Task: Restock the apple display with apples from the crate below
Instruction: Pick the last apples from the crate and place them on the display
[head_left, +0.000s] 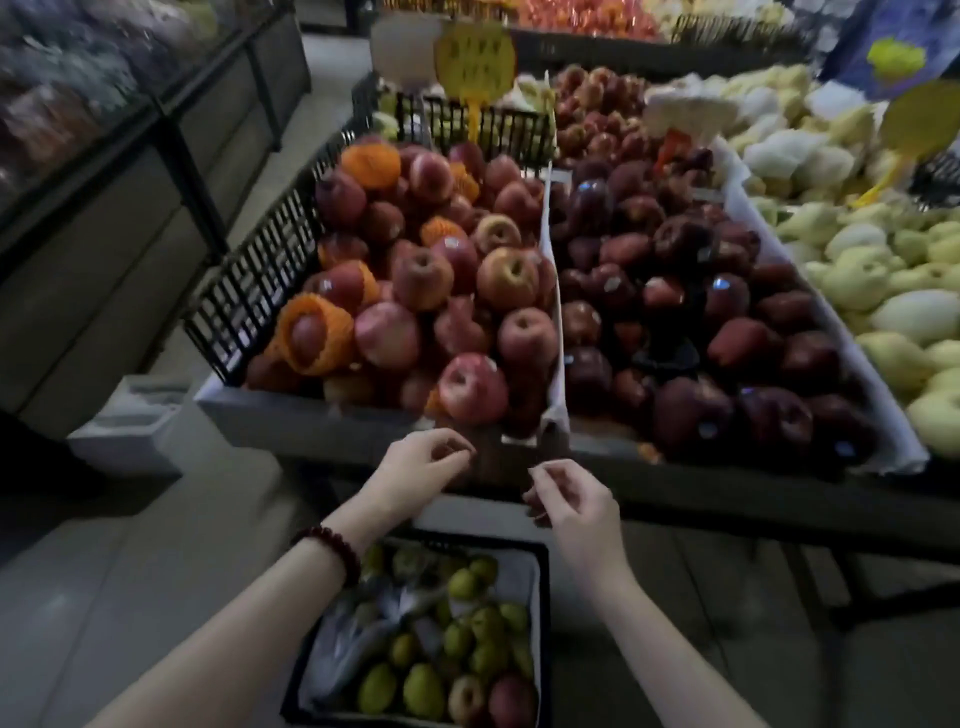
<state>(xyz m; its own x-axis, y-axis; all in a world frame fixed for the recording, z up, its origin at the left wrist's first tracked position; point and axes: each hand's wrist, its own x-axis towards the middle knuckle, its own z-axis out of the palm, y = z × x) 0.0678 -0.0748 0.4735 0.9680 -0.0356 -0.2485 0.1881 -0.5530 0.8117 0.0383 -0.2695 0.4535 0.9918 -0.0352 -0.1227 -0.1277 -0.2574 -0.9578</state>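
Both arms reach forward toward 12 o'clock; left hand (423, 462) and right hand (569, 499) are half-curled, holding nothing, above the crate (543, 597).

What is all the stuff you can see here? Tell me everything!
red apples: many, red-pink, left display bin, some in orange foam nets
dark red apples: many, deep red, middle bin
pale fruit: many, yellow-green, right bin
price sign: one, yellow, behind the red apples
crate: one, black, on the floor below, holding green pears and a few red apples
bead bracelet: one, dark red, left wrist
left hand: empty, by the display's front edge
right hand: empty, beside it
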